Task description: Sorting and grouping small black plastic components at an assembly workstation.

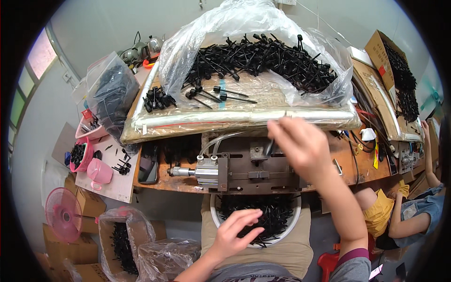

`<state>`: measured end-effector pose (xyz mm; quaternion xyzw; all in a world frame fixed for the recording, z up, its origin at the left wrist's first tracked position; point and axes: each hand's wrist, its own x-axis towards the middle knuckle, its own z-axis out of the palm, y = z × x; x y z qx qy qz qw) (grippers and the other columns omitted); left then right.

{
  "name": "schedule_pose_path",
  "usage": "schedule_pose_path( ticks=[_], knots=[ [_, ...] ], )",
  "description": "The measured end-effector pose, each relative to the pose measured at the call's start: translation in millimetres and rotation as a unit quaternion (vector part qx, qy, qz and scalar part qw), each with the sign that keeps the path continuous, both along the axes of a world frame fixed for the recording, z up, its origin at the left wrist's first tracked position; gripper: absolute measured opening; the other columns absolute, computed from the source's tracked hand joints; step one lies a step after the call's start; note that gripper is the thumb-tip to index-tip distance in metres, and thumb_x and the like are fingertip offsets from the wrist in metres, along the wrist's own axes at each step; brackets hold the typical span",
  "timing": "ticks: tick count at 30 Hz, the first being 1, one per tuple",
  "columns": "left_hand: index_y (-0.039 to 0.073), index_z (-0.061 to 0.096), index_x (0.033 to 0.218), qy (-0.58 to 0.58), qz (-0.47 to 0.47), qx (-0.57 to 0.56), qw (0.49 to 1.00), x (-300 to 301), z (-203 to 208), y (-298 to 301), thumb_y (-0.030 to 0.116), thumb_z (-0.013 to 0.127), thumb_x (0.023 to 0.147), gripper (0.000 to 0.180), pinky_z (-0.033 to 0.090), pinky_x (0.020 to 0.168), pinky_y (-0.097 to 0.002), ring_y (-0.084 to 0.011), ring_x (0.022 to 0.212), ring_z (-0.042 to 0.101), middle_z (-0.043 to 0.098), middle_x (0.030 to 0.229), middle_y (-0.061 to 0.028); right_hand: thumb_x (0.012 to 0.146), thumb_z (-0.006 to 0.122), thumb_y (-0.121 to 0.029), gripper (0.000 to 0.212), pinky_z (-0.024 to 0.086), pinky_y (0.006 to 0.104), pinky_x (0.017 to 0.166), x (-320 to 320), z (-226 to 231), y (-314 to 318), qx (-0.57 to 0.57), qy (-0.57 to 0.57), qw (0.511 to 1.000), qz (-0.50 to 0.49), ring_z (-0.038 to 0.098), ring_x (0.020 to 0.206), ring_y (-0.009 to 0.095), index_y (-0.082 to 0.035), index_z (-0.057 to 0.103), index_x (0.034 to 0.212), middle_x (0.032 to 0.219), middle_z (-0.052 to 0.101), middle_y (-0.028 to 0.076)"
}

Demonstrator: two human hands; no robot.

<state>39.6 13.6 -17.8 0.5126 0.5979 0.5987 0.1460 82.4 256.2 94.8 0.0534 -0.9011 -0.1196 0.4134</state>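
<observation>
My right hand (pixel 303 145) is raised over the right part of a metal clamping fixture (pixel 256 169), its fingers pinched on a small black part (pixel 269 148). Most of that part is hidden by the fingers. Below the bench edge, my left hand (pixel 237 232) has its fingers and thumb apart and hovers at the left side of a white round basket (pixel 295 221) in my lap. Many thin black parts (pixel 272 214) fill the basket. A silver pneumatic cylinder (pixel 209 171) with clear hoses forms the left end of the fixture.
Behind the fixture, a raised cardboard-covered tray (pixel 268 96) bears a plastic bag (pixel 188 51) and a heap of black stemmed parts (pixel 263 58). A phone (pixel 149 164) lies at left. A pink cup (pixel 99 171) stands farther left. Another person (pixel 416 214) sits at right.
</observation>
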Motion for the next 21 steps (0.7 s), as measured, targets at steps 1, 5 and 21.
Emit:
schedule_pose_path(
  ticks=[1, 5, 21],
  knots=[
    [-0.002, 0.062, 0.118, -0.005, 0.025, 0.007, 1.000, -3.3, 11.8, 2.5, -0.005, 0.078, 0.072, 0.048, 0.059, 0.075, -0.0291, -0.0195, 0.089, 0.067, 0.062, 0.111, -0.0165, 0.070, 0.063, -0.008, 0.034, 0.051, 0.0299, 0.063, 7.2, -5.5, -13.7, 0.041, 0.017, 0.999, 0.005, 0.062, 0.080, 0.020, 0.004, 0.065, 0.101, 0.097, 0.058, 0.011],
    [-0.003, 0.064, 0.115, -0.015, 0.061, 0.046, 0.997, -8.2, 41.8, 15.7, -0.005, 0.078, 0.071, 0.046, 0.059, 0.077, -0.0293, -0.0206, 0.090, 0.068, 0.063, 0.110, -0.0170, 0.071, 0.062, -0.008, 0.035, 0.050, 0.0280, 0.064, 29.8, -27.8, -43.8, 0.065, -0.003, 0.997, 0.031, 0.060, 0.079, 0.018, 0.006, 0.068, 0.103, 0.097, 0.059, 0.011],
    [0.001, 0.068, 0.099, 0.178, 0.088, 0.003, 0.980, -18.1, 42.1, 25.3, 0.000, 0.079, 0.069, 0.032, 0.055, 0.071, -0.0314, -0.0245, 0.083, 0.066, 0.068, 0.096, -0.0111, 0.067, 0.063, 0.009, 0.040, 0.057, 0.0328, 0.070, 64.4, -62.7, -57.6, -0.223, 0.039, 0.974, 0.012, 0.069, 0.085, 0.028, 0.006, 0.068, 0.106, 0.104, 0.066, 0.019]
  ],
)
